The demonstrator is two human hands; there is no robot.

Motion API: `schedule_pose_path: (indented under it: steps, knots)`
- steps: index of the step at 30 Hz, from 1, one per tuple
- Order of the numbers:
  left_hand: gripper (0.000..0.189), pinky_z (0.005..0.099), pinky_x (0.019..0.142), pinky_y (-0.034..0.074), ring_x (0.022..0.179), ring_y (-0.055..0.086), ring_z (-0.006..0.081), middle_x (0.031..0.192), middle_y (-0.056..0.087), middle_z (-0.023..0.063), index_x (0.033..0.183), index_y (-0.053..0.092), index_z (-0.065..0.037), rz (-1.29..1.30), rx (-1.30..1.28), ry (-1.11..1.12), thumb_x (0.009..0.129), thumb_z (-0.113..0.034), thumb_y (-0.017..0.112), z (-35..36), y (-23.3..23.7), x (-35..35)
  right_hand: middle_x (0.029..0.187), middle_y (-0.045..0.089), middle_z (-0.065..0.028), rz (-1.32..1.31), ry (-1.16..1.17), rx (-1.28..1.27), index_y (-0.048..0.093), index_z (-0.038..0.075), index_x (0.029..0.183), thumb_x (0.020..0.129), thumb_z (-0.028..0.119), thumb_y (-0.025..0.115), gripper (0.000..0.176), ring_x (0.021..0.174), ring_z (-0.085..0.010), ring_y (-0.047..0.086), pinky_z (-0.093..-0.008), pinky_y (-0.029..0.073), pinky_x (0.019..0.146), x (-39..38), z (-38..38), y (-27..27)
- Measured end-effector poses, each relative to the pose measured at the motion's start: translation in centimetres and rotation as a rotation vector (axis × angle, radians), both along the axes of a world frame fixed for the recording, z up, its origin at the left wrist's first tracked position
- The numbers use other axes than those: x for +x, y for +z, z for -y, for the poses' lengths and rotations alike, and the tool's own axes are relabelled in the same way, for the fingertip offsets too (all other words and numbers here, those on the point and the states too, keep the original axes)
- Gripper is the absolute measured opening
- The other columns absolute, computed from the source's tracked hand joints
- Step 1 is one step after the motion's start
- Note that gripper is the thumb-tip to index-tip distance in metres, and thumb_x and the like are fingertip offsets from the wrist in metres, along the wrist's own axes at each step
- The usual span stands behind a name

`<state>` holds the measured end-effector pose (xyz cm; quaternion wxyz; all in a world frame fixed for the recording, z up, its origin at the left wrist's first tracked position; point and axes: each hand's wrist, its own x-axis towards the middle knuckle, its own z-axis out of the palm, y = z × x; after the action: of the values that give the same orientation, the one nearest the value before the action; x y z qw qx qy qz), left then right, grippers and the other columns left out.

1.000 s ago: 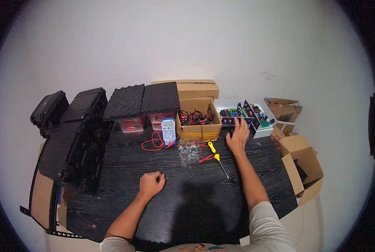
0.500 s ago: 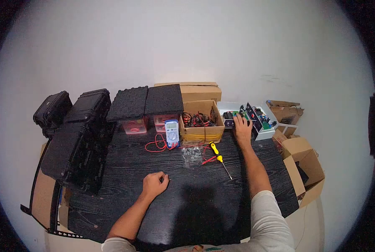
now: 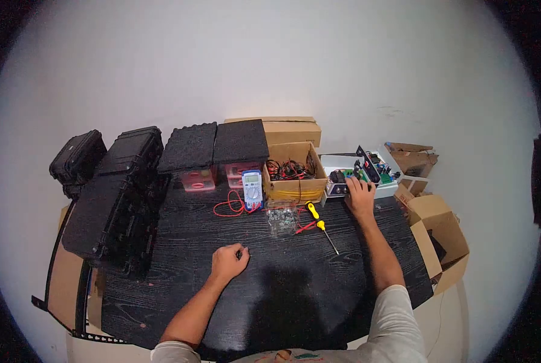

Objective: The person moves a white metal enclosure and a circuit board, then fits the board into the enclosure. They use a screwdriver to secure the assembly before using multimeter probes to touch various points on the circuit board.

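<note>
My right hand (image 3: 361, 195) is wrapped over a circuit board module (image 3: 338, 189) with a green board and a dark front panel bearing knobs. It holds the module at the near side of a white box (image 3: 386, 192); the fingers hide part of it. Inside that box another green circuit board (image 3: 386, 175) with a black panel (image 3: 367, 164) is visible. Near the middle of the table, my left hand (image 3: 230, 261) rests in a loose fist, and nothing shows in its fingers. A yellow-and-black screwdriver (image 3: 322, 226) lies between the hands.
A multimeter (image 3: 253, 190) with red leads leans by a cardboard box (image 3: 295, 192) of cables. In front lies a clear bag of small parts (image 3: 281, 219). Black cases (image 3: 101, 224) and foam-topped red bins (image 3: 198, 180) line the left. An open carton (image 3: 443, 242) stands at right.
My right hand has drawn the module nearer and slightly right, baring more of the white box's inside. My left hand stays in a fist. The whole view has shifted slightly.
</note>
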<state>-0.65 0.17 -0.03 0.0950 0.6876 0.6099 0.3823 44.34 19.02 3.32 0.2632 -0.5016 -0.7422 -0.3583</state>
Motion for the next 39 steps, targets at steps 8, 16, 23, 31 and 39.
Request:
schedule_pose_path:
  steps: [8, 16, 23, 31, 39]
  knots:
    - [0.025, 0.0458, 0.065, 0.055, 0.066, 0.071, 0.0348, 0.071, 0.07, 0.0154, 0.081, 0.073, -0.006, -0.036, -0.041, 0.001, 0.089, -0.029, 0.071, 0.1, 0.2, 0.0, 0.137, 0.058, -0.0027, -0.022, 0.038, -0.065, 0.053, 0.017, 0.137, 0.062, 0.013, 0.087, 0.083, 0.119, -0.0253, 0.057, -0.0555, 0.038, 0.105, 0.7, 3.9, 0.9]
    - [0.023, 0.0452, 0.062, 0.054, 0.064, 0.07, 0.0341, 0.068, 0.069, 0.0146, 0.08, 0.073, -0.006, -0.03, -0.017, -0.006, 0.089, -0.027, 0.071, 0.1, 0.2, 0.1, 0.137, 0.058, -0.002, -0.029, 0.016, -0.136, 0.055, 0.017, 0.141, 0.067, 0.018, 0.088, 0.081, 0.12, -0.024, 0.057, -0.0526, 0.038, 0.104, 0.6, 7.0, 1.5]
    - [0.023, 0.0446, 0.061, 0.053, 0.061, 0.069, 0.033, 0.066, 0.067, 0.0142, 0.079, 0.071, -0.006, -0.027, -0.02, -0.012, 0.088, -0.026, 0.072, 0.4, 0.9, 0.3, 0.131, 0.062, -0.0068, -0.109, 0.151, -0.195, 0.055, 0.013, 0.14, 0.074, 0.016, 0.087, 0.073, 0.121, -0.0263, 0.059, -0.0508, 0.038, 0.103, 2.4, 7.6, 2.5]
    - [0.021, 0.0452, 0.061, 0.054, 0.062, 0.069, 0.0324, 0.066, 0.067, 0.0138, 0.08, 0.071, -0.007, -0.072, -0.007, -0.017, 0.088, -0.026, 0.071, 0.2, 0.6, 0.2, 0.127, 0.063, -0.007, -0.083, 0.125, -0.163, 0.056, 0.012, 0.136, 0.07, 0.013, 0.086, 0.072, 0.119, -0.0267, 0.06, -0.0509, 0.038, 0.104, 2.3, 7.3, 2.2]
    - [0.022, 0.0457, 0.062, 0.054, 0.062, 0.069, 0.0332, 0.066, 0.067, 0.0134, 0.08, 0.071, -0.008, -0.029, -0.006, -0.023, 0.088, -0.028, 0.071, 0.1, 0.2, 0.1, 0.127, 0.062, -0.0069, -0.041, 0.104, -0.111, 0.057, 0.011, 0.131, 0.065, 0.012, 0.085, 0.072, 0.119, -0.0269, 0.059, -0.0519, 0.039, 0.104, 2.6, 7.1, 1.3]
